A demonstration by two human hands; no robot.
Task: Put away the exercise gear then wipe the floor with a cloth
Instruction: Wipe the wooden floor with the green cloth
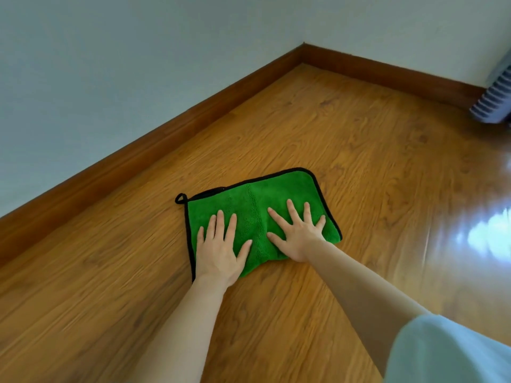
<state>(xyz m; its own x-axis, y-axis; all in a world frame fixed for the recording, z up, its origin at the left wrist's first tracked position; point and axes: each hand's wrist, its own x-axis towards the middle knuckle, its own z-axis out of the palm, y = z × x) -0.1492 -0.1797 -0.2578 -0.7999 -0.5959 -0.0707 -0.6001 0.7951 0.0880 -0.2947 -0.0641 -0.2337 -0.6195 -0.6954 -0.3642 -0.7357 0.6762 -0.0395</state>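
Note:
A green cloth (257, 200) with black trim and a small black loop at its left corner lies flat on the wooden floor (359, 150). My left hand (221, 250) presses on the cloth's left part with its fingers straight and close together. My right hand (297, 236) presses on the right part, fingers spread wide. Both palms lie flat on the fabric. No exercise gear is in view.
A pale wall with a brown skirting board (154, 142) runs along the left and back, meeting in a corner at the upper middle. A ribbed grey-white object (493, 100) stands at the right edge. Bright light reflects off the floor on the right.

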